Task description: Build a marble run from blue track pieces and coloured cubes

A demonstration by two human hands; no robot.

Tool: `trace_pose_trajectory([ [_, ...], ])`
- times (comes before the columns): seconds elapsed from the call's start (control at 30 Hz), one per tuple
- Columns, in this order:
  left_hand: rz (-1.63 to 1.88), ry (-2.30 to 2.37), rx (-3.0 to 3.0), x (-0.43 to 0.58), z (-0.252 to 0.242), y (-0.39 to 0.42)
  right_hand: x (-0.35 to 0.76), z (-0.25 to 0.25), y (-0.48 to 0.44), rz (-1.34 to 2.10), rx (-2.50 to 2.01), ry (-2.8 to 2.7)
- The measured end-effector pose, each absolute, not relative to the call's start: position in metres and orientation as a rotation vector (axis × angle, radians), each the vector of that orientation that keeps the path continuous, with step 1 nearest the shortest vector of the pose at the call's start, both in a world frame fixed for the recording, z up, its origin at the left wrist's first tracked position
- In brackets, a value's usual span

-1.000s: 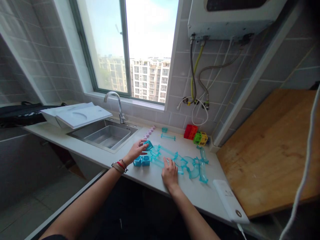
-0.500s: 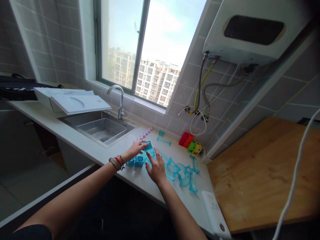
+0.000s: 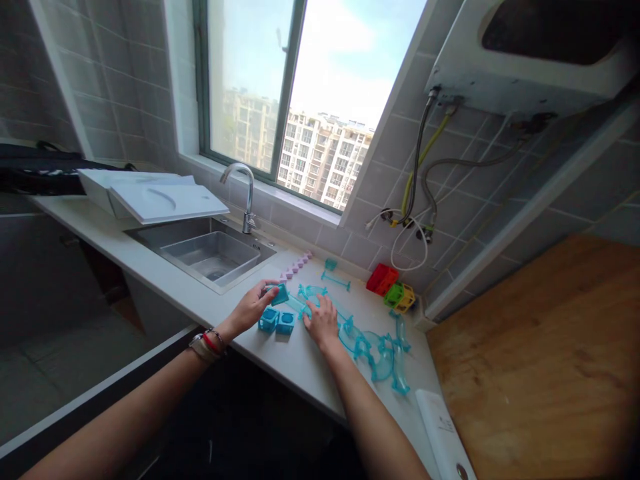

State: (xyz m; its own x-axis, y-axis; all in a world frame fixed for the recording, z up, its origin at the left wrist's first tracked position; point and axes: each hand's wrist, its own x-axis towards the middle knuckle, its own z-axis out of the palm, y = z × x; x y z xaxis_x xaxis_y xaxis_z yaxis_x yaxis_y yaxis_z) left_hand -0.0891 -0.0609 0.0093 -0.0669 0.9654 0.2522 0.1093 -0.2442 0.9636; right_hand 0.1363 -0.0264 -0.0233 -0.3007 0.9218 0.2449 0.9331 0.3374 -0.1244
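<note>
My left hand [image 3: 254,305] is closed on a teal plastic cube block [image 3: 280,294], held above the counter. Below it, two more teal cube blocks [image 3: 285,323] with round openings sit side by side near the counter's front edge. My right hand [image 3: 323,319] is lowered among the see-through teal track pieces, with thumb and fingers bent around one track piece [image 3: 306,311]; the fingers partly hide it. Curved teal track pieces [image 3: 383,360] spread out to the right of this hand.
Small pink pieces [image 3: 295,266] lie in a row beside the sink [image 3: 210,257]. Red [image 3: 382,278], green [image 3: 394,294] and yellow [image 3: 405,298] blocks stand against the wall. White packaging [image 3: 170,201] overlaps the sink's far left. A wooden board [image 3: 540,353] is at right.
My left hand has moved slightly left with the teal block, away from the right hand. My right hand has gone from open fingers to bent ones over the track pieces. The view has shifted a little.
</note>
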Motion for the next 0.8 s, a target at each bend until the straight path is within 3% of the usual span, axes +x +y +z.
trace_pose_trajectory([
  [0.17,1.496,1.261,1.396,-0.097,0.002,-0.087,0.139,-0.011,-0.041,0.057,-1.390,-2.221],
  [0.33,1.401,1.065,1.341,-0.082,0.004,-0.122,0.119,-0.003,-0.095,0.887,-0.911,-1.934],
  [0.43,1.279,0.951,1.390,-0.071,0.007,-0.145,0.117,0.000,-0.122,1.187,-0.838,-1.775],
  [0.6,1.323,1.045,1.556,-0.073,0.000,-0.153,0.143,-0.007,-0.137,1.135,-0.887,-1.631],
  [0.8,1.211,1.364,2.084,-0.086,-0.022,-0.107,0.182,-0.031,-0.143,1.015,-1.112,-1.469],
])
